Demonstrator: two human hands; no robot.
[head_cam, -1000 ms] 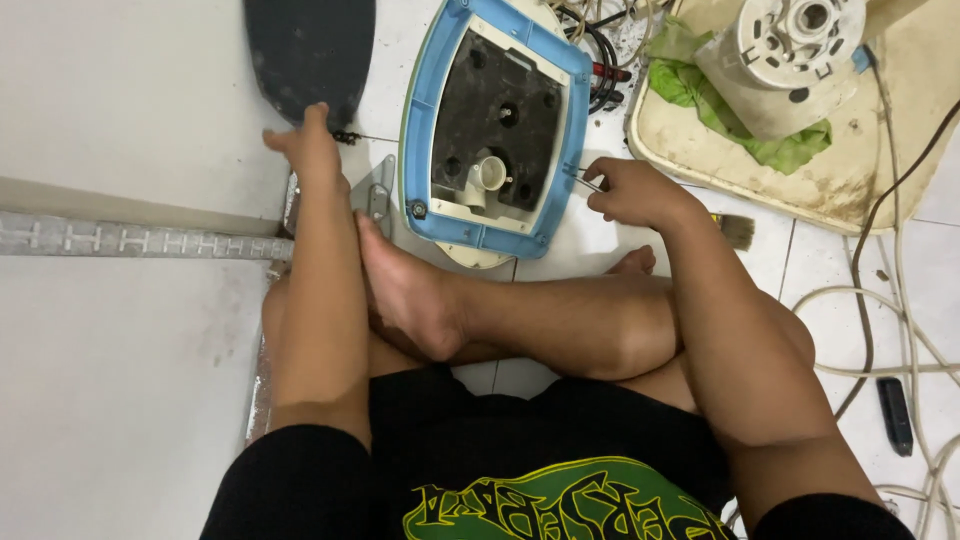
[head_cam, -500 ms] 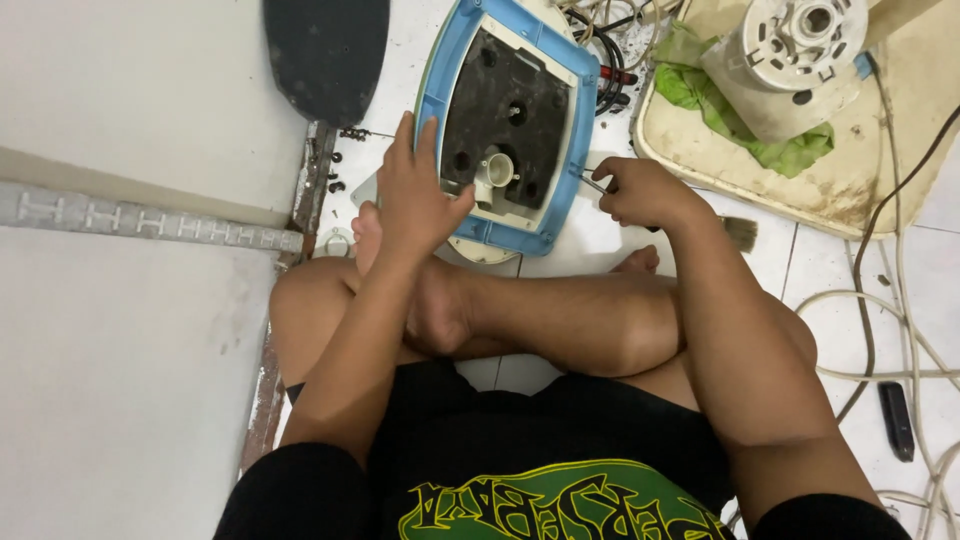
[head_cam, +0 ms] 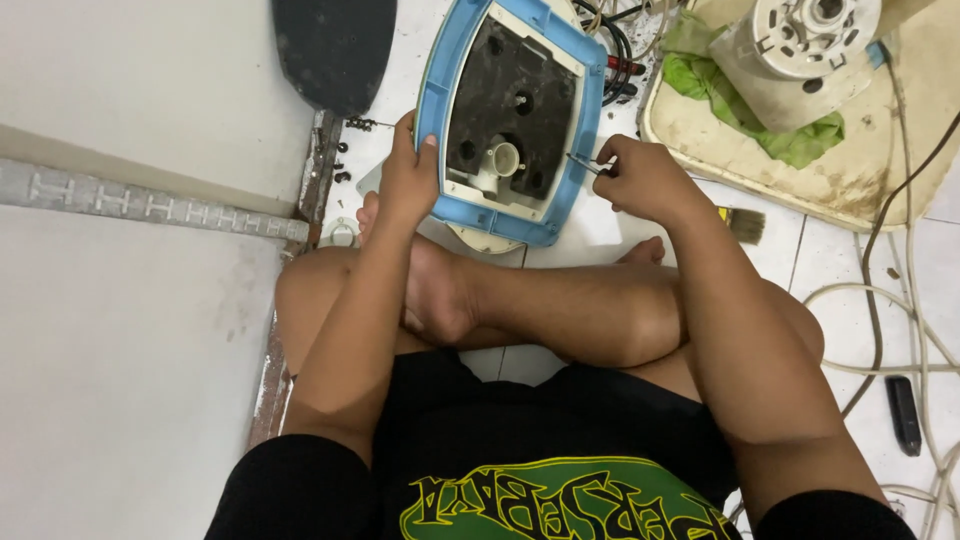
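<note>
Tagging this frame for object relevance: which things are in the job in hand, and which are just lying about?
In hand:
- blue-rimmed appliance base, gripped at its edge by the left hand
- thin metal tool, pinched in the right hand
- white post inside the base

Lying about:
- green cloth
- motor housing
- cream tray
- paintbrush
- white cables
- dark blade

Left hand (head_cam: 405, 180) gripping blue-rimmed fan base (head_cam: 515, 115), right hand (head_cam: 645, 180) pinching thin tool (head_cam: 585, 163)

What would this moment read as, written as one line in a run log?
left hand: grips blue housing edge | right hand: holds thin tool at housing rim | brush: on floor
</note>
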